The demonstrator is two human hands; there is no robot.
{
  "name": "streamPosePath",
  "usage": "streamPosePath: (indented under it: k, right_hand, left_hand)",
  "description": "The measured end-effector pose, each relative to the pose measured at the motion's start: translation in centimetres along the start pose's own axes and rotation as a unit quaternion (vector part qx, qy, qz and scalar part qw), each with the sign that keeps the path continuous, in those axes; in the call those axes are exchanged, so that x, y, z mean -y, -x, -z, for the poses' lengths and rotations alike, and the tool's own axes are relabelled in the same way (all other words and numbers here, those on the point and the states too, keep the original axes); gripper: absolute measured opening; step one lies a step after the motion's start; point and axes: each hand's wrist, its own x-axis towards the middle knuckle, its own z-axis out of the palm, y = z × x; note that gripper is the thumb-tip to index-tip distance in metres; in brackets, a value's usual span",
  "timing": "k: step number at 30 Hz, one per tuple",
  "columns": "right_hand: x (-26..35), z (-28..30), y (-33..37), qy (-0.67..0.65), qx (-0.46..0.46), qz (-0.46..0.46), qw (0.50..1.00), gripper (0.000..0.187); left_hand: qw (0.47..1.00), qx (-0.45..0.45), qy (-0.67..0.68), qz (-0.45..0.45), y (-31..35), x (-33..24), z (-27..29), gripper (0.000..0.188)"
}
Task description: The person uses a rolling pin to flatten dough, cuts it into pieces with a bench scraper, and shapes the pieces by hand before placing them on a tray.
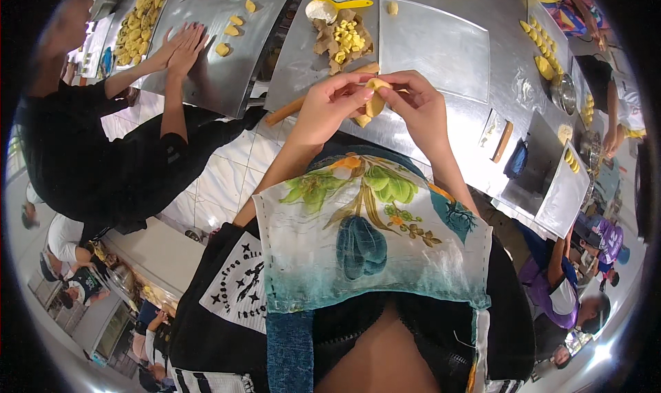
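A: Nearest the camera, a printed apron (372, 234) with leaves and a dark fruit filled the lower middle, over dark clothes.

B: And just beyond it, the hands?

A: Both were up together over the near edge of the steel table (441, 7). The left hand (329, 107) had thumb and fingertips pinched shut on a small yellow dough piece (375, 102). The right hand (416, 104) met it from the other side, its fingertips closed on the top of the same piece.

B: So both clamped on the dough?

A: Yes, held between the two hands, lifted clear of the table, fingers curled tight around it. Another bit of yellow dough (361, 120) showed just below the hands.

B: What lay past them?

A: A wooden rolling pin (303, 102) ran slantwise under the left hand. Beyond that, a crumpled brown paper (330, 43) carried a heap of yellow filling cubes (348, 36). To its right sat a clear flat board (434, 45). Further back, a yellow scoop (334, 7) held white flour.

B: And off to the left?

A: Another person's hands (180, 45) were pressed flat side by side on a second steel table (227, 62), near a few yellow pieces (233, 28) and a tray of more (138, 24).
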Motion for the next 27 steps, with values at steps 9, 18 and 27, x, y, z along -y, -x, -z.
streamPosePath:
  k: [9, 18, 27]
  right_hand:
    - [0.7, 0.0, 0.3, 0.225, -0.008, 0.207, 0.952, 0.019]
    - [1.0, 0.4, 0.4, -0.068, 0.024, -0.068, 0.995, 0.029]
    - [-0.4, 0.4, 0.2, 0.129, -0.011, 0.119, 0.984, 0.025]
  left_hand:
    - [0.999, -0.024, 0.018, 0.014, 0.1, -0.3, -0.8, 0.037]
    - [0.998, -0.019, 0.027, -0.05, -0.4, 0.2, -0.6, 0.036]
    - [0.996, -0.017, 0.086, 0.03, -0.4, -0.5, -0.8, 0.04]
